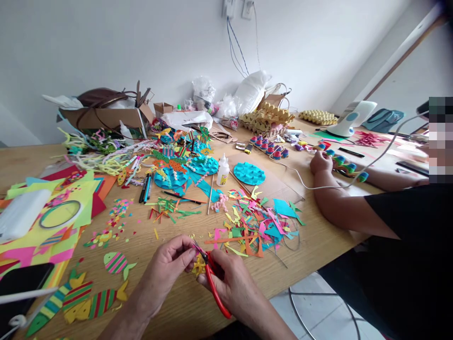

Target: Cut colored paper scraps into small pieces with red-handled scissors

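Note:
Red-handled scissors [215,289] are gripped in my right hand [231,278], blades pointing up and left. My left hand [173,264] is closed, fingertips pinched at the blade tips on something small that I cannot make out. Yellow paper pieces [199,265] show between the two hands, just under the blades. Left of my left hand lies a striped paper fish [116,262], with more striped fish [76,295] near the front left edge. Colourful paper scraps [247,226] spread beyond my right hand.
A glue bottle [222,171] stands mid-table beside turquoise egg-carton discs [249,173]. Coloured paper sheets [83,189] and a tape roll [60,214] lie left. Another person's arm [341,203] rests at the right near a painted carton strip [348,166]. A white cable [371,160] crosses there.

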Available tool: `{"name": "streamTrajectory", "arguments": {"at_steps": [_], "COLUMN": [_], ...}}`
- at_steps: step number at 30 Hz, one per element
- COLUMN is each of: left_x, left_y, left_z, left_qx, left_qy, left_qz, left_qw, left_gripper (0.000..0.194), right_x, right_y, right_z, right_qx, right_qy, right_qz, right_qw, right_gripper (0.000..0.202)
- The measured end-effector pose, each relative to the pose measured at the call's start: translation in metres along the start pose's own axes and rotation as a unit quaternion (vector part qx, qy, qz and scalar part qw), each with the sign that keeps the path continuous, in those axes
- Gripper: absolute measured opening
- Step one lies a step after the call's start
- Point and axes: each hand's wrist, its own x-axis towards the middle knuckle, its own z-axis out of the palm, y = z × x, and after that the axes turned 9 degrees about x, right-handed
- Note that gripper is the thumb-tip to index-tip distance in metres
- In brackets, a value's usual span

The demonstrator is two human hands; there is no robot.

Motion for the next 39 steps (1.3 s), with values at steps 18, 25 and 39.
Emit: {"name": "streamTrajectory", "arguments": {"at_steps": [18,25,39], "left_x": [0.001,0.002,0.004], "left_y": [0.000,-0.004,-0.012], "left_z": [-0.005,-0.007,-0.008], "left_qx": [0.043,0.036,0.084], "left_qy": [0.018,0.028,-0.041], "left_qz": [0.003,0.006,0.013], "left_qw": [0.999,0.999,0.996], "left_gripper": [0.012,0.011,0.017], "right_x": [0.000,0.001,0.002], "right_y": [0.005,0.007,-0.001], "right_z": [-0.002,-0.001,-0.001], "right_qx": [-0.011,-0.004,0.000], "right_qy": [-0.014,-0.019,-0.038], "right_qz": [0.007,0.013,0.024], "right_qw": [1.000,1.000,0.999], "right_gripper": [0.047,0.047,0.031]}}
